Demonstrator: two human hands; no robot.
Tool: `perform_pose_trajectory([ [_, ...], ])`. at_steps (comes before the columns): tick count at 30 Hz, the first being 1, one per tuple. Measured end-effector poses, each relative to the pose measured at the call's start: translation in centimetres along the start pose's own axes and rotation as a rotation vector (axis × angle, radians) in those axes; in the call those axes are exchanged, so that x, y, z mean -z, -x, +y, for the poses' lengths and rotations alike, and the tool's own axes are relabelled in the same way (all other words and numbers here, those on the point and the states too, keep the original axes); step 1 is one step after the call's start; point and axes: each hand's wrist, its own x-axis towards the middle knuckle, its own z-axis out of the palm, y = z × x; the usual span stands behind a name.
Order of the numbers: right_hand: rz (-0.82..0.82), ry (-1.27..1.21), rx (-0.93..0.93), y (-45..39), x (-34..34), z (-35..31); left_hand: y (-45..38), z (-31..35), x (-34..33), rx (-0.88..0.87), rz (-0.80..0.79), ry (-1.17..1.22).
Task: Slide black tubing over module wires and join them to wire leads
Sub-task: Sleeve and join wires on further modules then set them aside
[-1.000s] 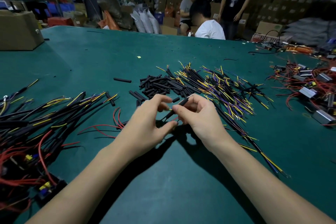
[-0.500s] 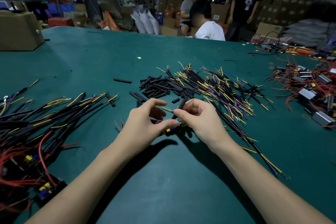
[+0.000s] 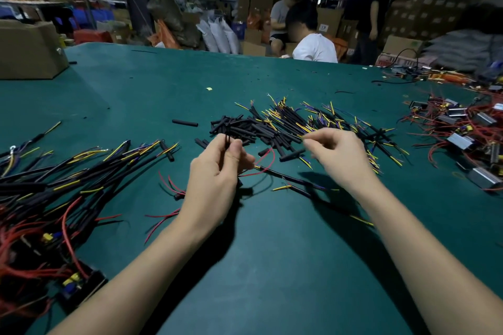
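Matt green cloth table [image 3: 272, 266], matt black tubing [image 3: 245, 130], shiny metal modules [image 3: 462, 141], brown cardboard box [image 3: 27, 49]

Bare green bench [image 3: 272, 266] lay open between and below the forearms. Ahead, the pile of black tubing and wire leads [image 3: 285, 125] blocked the way; finished harnesses [image 3: 54, 185] crowded the left, modules [image 3: 462, 130] the right.

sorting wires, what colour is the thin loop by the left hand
Red wire loop, clearest in the head view.

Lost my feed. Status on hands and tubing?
Left hand pinches thin black tubing piece upright. Right hand pinches yellow-tipped wire lead at pile. Nothing blocking.
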Motion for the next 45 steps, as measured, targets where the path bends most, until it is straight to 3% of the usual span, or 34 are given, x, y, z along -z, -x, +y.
perform_pose_trajectory([
  [2, -0.005, 0.226, -0.026, -1.3, -0.4, 1.7, 0.1, -0.2, -0.1, -0.026, -0.017, -0.101],
  [6, -0.19, 0.556, 0.11, -2.5, -2.5, 3.4, 0.2, -0.5, -0.3, -0.091, -0.076, -0.279],
  [11, -0.279, 0.762, 0.27, -2.9, -2.8, 2.8, 0.0, -1.4, -0.3, -0.159, -0.142, -0.448],
  [13, -0.175, 0.636, 0.253, -2.6, -2.7, 2.4, 0.0, -1.6, -0.3, -0.191, -0.16, -0.456],
  [15, -0.056, 0.237, 0.074, -1.9, -2.6, 1.5, 0.0, -1.7, -0.2, -0.213, -0.167, -0.448],
  [18, -0.25, -0.459, -0.252, -0.3, -2.1, 0.1, -0.1, -1.8, -0.1, -0.218, -0.175, -0.408],
  [21, -0.471, -0.827, -0.393, 1.3, -1.8, -0.3, 0.0, -1.4, 0.0, -0.253, -0.187, -0.373],
  [28, -0.435, -0.997, -0.42, 2.5, -2.9, -1.5, 0.2, -1.0, 0.1, -0.215, -0.258, -0.249],
  [37, -0.24, -0.845, -0.228, 3.5, -3.8, -2.8, 0.2, -0.5, -0.2, -0.139, -0.066, -0.117],
  [42, -0.186, -1.106, -0.279, 2.6, -1.8, -2.2, -0.6, -0.6, 0.6, -0.087, -0.041, -0.075],
  [45, -0.165, -1.115, -0.247, 2.4, -1.0, -1.9, -0.7, -0.7, 0.7, -0.088, -0.069, -0.096],
])
